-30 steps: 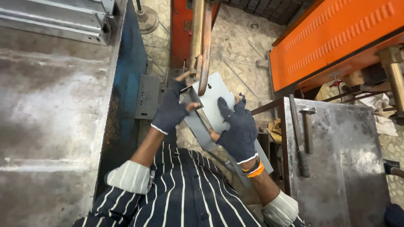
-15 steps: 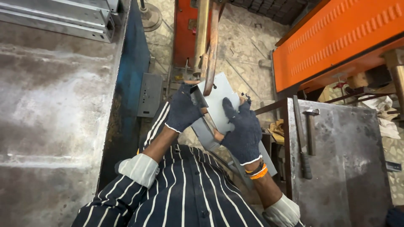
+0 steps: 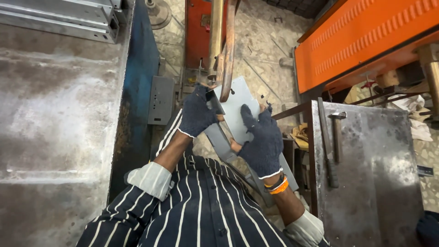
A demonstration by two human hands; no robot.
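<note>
Both of my hands wear dark knitted fingerless gloves and grip a grey sheet-metal part (image 3: 238,107). My left hand (image 3: 196,112) holds its left edge close to a curved copper-coloured machine arm (image 3: 227,50) that comes down from above onto the sheet. My right hand (image 3: 261,139) lies flat on the sheet's lower right side, with an orange band at the wrist. The sheet's lower end runs under my right forearm and is partly hidden.
A big worn steel table (image 3: 55,128) with a blue side fills the left. On a smaller steel table (image 3: 370,174) at the right lie a hammer (image 3: 337,132) and a long file (image 3: 325,142). An orange machine cover (image 3: 366,41) is at upper right, and a red machine base (image 3: 197,32) stands behind the copper arm.
My hands and the sheet have shifted slightly up toward the copper arm. My left hand slid further along the sheet's left edge.
</note>
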